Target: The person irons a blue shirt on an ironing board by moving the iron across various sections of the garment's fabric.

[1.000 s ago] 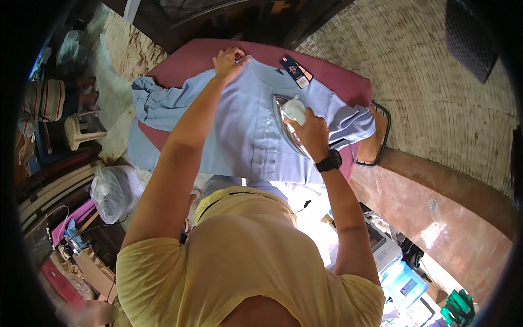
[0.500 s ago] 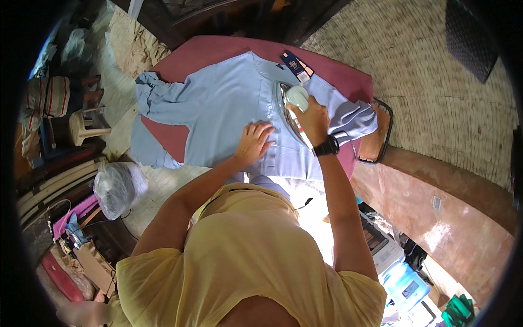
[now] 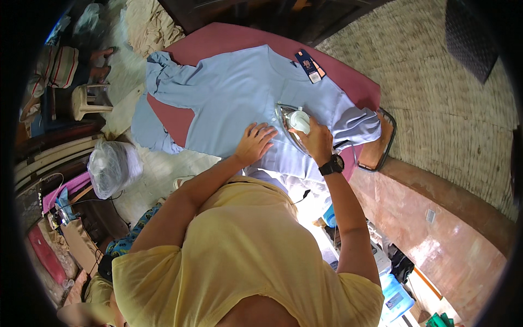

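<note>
A light blue long-sleeved shirt (image 3: 229, 87) is spread over a dark red ironing board (image 3: 229, 37), its left sleeve bunched at the far left. On the right part of its front rests a clothes iron (image 3: 297, 122), pale green and white with a shiny soleplate. My right hand (image 3: 317, 139), a black watch on its wrist, is closed round the iron's handle. Flat on the fabric just left of the iron lies my left hand (image 3: 256, 144), fingers spread. A dark tag (image 3: 308, 65) lies by the collar.
At the board's right end is a metal-framed rest (image 3: 384, 139). A plastic-wrapped bundle (image 3: 111, 166) stands on the floor at left, near a beige plastic stool (image 3: 91, 101). Beyond the stool sits another person (image 3: 60, 68). Crumpled cloth (image 3: 150, 27) lies at the far left.
The iron in my right hand has come nearer to me, down the shirt front. My left hand stays flat on the fabric. The whole view has shifted slightly.
</note>
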`<state>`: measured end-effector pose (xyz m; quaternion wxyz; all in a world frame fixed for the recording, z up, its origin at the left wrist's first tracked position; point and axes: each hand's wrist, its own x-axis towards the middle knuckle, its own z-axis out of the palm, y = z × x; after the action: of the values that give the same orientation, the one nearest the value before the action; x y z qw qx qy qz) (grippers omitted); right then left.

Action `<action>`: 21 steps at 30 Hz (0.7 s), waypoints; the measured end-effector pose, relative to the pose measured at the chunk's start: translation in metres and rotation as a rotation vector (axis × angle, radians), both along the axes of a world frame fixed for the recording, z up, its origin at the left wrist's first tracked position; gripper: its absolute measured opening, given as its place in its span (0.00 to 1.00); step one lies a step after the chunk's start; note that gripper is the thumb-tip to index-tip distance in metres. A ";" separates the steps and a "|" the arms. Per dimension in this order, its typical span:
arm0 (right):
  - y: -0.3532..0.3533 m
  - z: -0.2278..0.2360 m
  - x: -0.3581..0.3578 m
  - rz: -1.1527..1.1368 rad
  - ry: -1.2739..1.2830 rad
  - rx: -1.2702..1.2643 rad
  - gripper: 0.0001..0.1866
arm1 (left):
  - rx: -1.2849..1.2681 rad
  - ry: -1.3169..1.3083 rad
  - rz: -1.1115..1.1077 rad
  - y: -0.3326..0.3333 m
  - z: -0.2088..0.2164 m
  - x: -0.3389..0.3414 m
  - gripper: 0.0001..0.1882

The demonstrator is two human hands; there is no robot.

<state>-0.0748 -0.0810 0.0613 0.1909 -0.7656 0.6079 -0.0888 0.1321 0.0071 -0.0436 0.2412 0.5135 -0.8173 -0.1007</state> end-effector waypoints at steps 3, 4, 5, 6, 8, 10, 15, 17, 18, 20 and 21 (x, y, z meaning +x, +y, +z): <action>-0.003 0.002 -0.006 0.016 -0.012 0.003 0.28 | 0.027 0.007 0.000 0.000 0.000 0.001 0.23; -0.005 0.002 -0.007 0.010 -0.010 0.011 0.28 | 0.030 -0.001 0.003 0.000 0.001 0.001 0.23; -0.006 0.003 -0.008 0.011 -0.001 0.015 0.28 | 0.031 -0.006 0.007 0.000 0.001 0.001 0.23; -0.007 0.003 -0.009 0.035 0.003 0.022 0.27 | 0.038 -0.015 0.011 0.001 0.001 0.001 0.22; -0.009 0.002 -0.010 0.048 0.033 0.024 0.27 | 0.031 -0.008 0.014 0.001 0.001 0.001 0.23; -0.010 0.001 -0.012 0.083 0.014 -0.007 0.27 | 0.024 -0.011 0.013 0.000 0.001 0.001 0.23; -0.014 -0.002 -0.014 0.163 -0.017 -0.020 0.28 | 0.021 -0.037 0.014 -0.001 0.000 0.002 0.24; -0.015 -0.002 -0.013 0.166 -0.068 -0.068 0.29 | 0.015 -0.032 0.021 -0.001 -0.001 0.001 0.24; -0.015 -0.002 -0.012 0.141 -0.019 -0.025 0.29 | 0.005 -0.027 0.016 0.000 -0.001 0.001 0.24; -0.016 -0.001 -0.011 0.130 0.018 0.017 0.29 | 0.024 -0.029 0.015 0.000 -0.002 0.001 0.23; -0.016 0.000 -0.011 0.123 0.023 0.032 0.29 | 0.026 -0.030 0.013 0.000 -0.002 0.001 0.23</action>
<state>-0.0853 -0.0972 0.0610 0.2014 -0.7994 0.5630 -0.0583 0.1327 0.0071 -0.0453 0.2228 0.5235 -0.8160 -0.1022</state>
